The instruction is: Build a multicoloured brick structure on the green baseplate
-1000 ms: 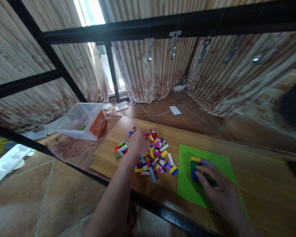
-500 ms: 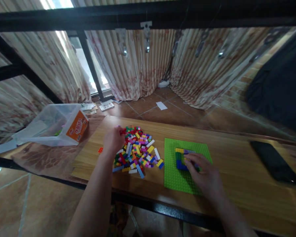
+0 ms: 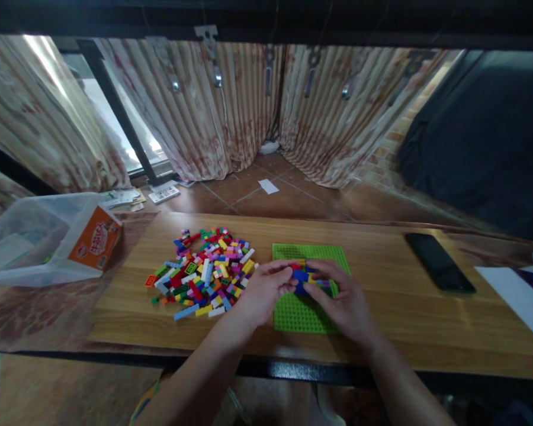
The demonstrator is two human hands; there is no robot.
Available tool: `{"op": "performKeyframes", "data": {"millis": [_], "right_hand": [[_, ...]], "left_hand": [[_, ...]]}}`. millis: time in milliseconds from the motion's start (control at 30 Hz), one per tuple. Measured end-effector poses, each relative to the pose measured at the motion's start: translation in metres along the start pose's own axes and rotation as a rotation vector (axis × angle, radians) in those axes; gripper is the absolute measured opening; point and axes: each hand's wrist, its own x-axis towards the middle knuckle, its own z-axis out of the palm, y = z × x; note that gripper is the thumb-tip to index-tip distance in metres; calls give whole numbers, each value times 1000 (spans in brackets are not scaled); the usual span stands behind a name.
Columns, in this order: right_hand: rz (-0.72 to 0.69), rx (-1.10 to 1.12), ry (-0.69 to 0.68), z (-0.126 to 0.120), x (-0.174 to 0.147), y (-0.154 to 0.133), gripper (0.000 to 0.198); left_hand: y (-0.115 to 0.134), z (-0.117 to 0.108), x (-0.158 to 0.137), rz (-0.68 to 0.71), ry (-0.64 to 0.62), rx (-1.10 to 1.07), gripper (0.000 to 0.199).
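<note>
On the green baseplate (image 3: 288,319) stands a small structure of toy bricks (image 3: 300,286), with blue, yellow and purple showing between my hands. My left hand (image 3: 262,293) is closed in a pinch at its left side, against a blue brick. A bit of a red brick (image 3: 295,266) shows by those fingertips. From the right, my right hand (image 3: 344,299) grips the structure, thumb in front and fingers behind. My fingers cover much of the structure, so its full shape is hidden.
A loose pile of coloured toy bricks (image 3: 208,269) lies left of the baseplate on the wooden table (image 3: 382,331). A clear plastic box (image 3: 39,236) with an orange label stands further left. A black phone (image 3: 439,262) and white paper (image 3: 515,293) lie to the right.
My left hand has moved right, from the far side of the brick pile to the structure on the baseplate. My right hand stays at the structure. The camera view has turned right.
</note>
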Motion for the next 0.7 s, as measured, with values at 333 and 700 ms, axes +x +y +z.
{"op": "performKeyframes", "data": {"millis": [333, 700], "right_hand": [[-42, 13, -18, 2, -1, 7, 24], [-52, -8, 33, 8, -3, 3, 16]], "left_hand": [[-9, 1, 4, -26, -16, -52, 35], [-4, 0, 2, -34, -20, -13, 33]]}}
